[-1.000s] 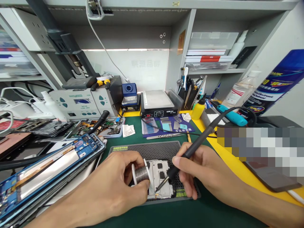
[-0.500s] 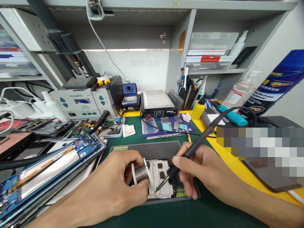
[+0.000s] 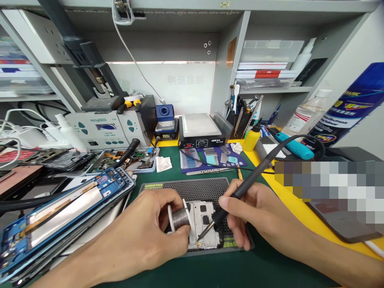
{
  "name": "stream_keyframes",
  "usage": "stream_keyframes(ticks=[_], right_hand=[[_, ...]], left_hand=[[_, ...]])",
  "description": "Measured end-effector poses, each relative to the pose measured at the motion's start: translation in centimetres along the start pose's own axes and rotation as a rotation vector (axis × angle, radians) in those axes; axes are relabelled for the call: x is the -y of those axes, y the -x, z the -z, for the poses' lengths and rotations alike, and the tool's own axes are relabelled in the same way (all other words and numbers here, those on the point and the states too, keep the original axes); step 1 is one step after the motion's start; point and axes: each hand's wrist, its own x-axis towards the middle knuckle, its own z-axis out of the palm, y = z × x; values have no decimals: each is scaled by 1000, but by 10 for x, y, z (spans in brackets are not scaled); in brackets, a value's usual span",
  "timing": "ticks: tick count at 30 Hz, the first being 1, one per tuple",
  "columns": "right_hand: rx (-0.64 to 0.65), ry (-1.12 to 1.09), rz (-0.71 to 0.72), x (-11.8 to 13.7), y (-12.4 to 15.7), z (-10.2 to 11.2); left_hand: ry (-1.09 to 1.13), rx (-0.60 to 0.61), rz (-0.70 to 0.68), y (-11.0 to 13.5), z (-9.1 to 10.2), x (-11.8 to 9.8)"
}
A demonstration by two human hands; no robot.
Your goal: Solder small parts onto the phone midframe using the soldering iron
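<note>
Between the thumb and fingers of my left hand (image 3: 153, 228) is a white-flanged spool of solder wire (image 3: 180, 218). It is held just over the left part of a silver phone frame (image 3: 207, 236), hiding that side. My right hand (image 3: 255, 212) grips a black soldering iron (image 3: 240, 191) like a pen. The iron's tip points down and left, at small gold contacts (image 3: 199, 244) near the frame's lower edge; whether it touches them I cannot tell. Under the frame lies a grey honeycomb mat (image 3: 192, 189).
Opened blue phone bodies (image 3: 75, 212) are stacked at left, beside a tray of circuit boards (image 3: 141, 158). Behind stand a soldering station (image 3: 105, 130), an iron holder (image 3: 164, 120) and a heating plate (image 3: 201, 126). Tweezers (image 3: 210, 171) lie beyond the mat. The iron's cable (image 3: 306, 138) loops right.
Almost nothing differs. The whole view has shifted slightly, while both hands keep their holds on the spool and the iron.
</note>
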Motion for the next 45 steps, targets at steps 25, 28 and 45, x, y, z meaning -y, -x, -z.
stream_keyframes(ticks=[25, 28, 45], right_hand=[[65, -70, -27, 2, 3, 10], [70, -77, -16, 6, 4, 12], [8, -144, -43, 8, 2, 11]], left_hand=[[52, 5, -26, 2, 14, 0], [62, 2, -46, 5, 15, -2], [70, -3, -57, 4, 15, 5]])
